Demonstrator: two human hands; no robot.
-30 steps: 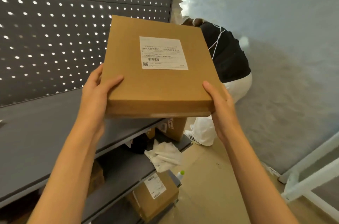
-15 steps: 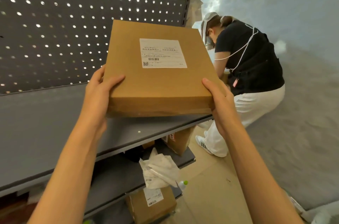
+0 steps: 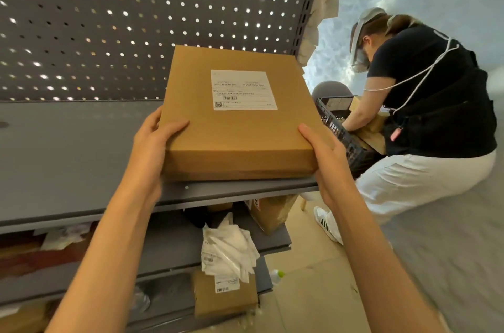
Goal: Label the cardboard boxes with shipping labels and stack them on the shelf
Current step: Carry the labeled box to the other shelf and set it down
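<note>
Left hand (image 3: 152,147) and right hand (image 3: 324,154) grip near corners of flat cardboard box (image 3: 240,128), thumbs on top, fingers curled under. Box at front edge of grey shelf (image 3: 68,158); whether resting on it, cannot tell. Shipping label (image 3: 243,89) on box top: barcode, QR code, text too small to read. Below box: lower shelves with labelled cartons, crumpled white paper (image 3: 227,248). Behind box: perforated back panel (image 3: 136,18). Right of box: crouching person (image 3: 425,125) at black crate (image 3: 341,128).
</note>
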